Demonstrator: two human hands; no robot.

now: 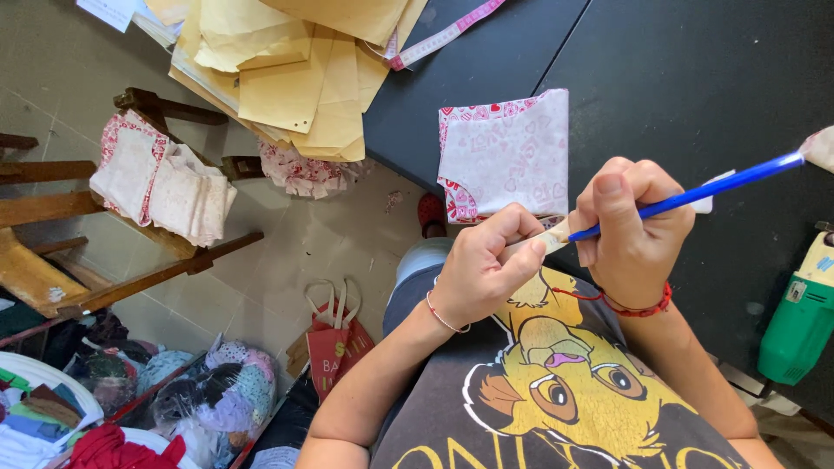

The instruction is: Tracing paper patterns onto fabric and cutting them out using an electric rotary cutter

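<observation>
Left hand (482,265) pinches a small fabric piece (549,236) steady so the blue stick (695,195), gripped in the right hand (630,226), can poke inside. Probably turning it out, hard to tell.

Left hand (482,265) pinching a small pale fabric strip (549,236), right hand (630,226) pushing a blue pen (695,196) into it, heart-print fabric piece (508,156) on black table (695,78) just beyond

Table (695,78): ahead of the person.
Fabric piece (508,152): on the table's near edge, just beyond both hands.
Paper patterns (295,69): on the table's far-left corner, overhanging.
Measuring tape (443,35): right of the patterns.
Machine (795,321): right, beside the right forearm.
Chair (113,226): left, folded cloths (161,178) on it.
Bag (334,339): on the floor, left of the person.
</observation>
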